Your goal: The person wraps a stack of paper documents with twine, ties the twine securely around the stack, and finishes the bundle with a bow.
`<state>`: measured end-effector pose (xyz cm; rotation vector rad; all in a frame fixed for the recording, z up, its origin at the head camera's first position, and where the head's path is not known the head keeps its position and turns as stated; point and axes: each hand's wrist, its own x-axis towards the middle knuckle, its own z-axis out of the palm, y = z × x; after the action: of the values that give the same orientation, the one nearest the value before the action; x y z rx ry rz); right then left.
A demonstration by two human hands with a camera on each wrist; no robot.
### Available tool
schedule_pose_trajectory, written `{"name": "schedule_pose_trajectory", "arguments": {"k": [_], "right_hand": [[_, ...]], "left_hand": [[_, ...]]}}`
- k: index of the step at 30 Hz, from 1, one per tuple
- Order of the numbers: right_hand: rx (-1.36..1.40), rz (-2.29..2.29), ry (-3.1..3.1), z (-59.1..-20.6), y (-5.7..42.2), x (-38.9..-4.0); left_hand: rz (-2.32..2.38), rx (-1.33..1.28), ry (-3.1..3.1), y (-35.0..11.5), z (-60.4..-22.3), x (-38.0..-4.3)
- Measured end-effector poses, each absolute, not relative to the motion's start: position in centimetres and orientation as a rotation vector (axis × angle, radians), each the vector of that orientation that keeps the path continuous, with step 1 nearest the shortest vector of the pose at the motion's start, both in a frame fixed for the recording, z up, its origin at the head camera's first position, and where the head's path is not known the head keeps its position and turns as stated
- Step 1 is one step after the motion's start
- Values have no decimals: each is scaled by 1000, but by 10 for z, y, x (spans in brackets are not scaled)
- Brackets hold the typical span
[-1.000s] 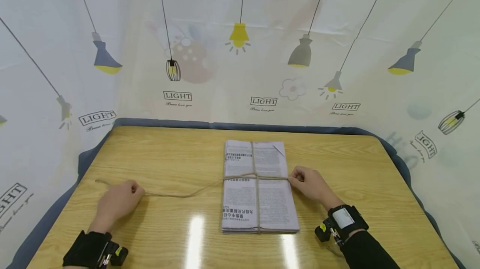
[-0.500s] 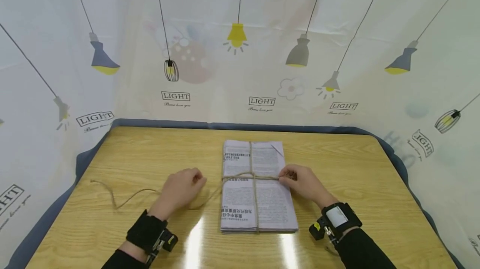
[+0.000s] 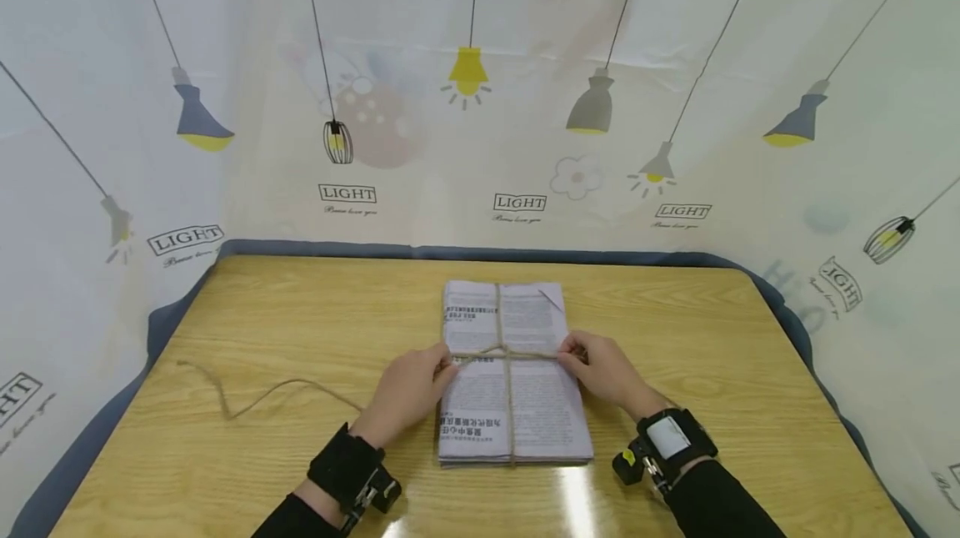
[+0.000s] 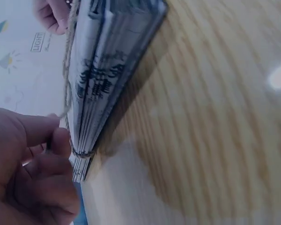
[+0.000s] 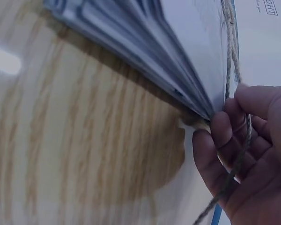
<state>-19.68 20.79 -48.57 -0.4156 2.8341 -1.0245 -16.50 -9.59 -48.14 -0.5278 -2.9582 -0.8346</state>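
A stack of folded newspapers (image 3: 551,421) lies on the table, with twine (image 3: 511,404) running over it lengthwise and crosswise. The strands cross near the middle of the top sheet. At the stack's left edge my left hand (image 3: 411,388) pinches the crosswise twine between thumb and forefinger. Over the right edge, my right hand (image 3: 606,369) grips the other twine end; in the right wrist view its loose tail (image 5: 239,164) passes across the palm. The left wrist view shows the newspapers' folded edges (image 4: 100,79) with a strand wrapped round the side.
A slack tail of twine (image 3: 281,385) curves over the left part of the wooden table (image 3: 315,313). Behind the table hangs a pale cloth (image 3: 420,221) printed with lamps. Both wrists wear black straps with small cameras.
My left hand has let go of the twine tail far left and moved right to the stack's left edge. My right hand has shifted slightly left, over the paper's edge.
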Motion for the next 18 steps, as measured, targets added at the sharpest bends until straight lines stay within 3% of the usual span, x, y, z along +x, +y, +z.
{"name": "schedule_pose_trajectory", "arguments": {"k": [6, 18], "right_hand": [[-319, -986, 2878, -488, 210, -196], [-244, -978, 2887, -488, 208, -194]], "left_hand": [[-1052, -591, -2992, -103, -481, -161], [-1070, -423, -2976, -125, -490, -159]]}}
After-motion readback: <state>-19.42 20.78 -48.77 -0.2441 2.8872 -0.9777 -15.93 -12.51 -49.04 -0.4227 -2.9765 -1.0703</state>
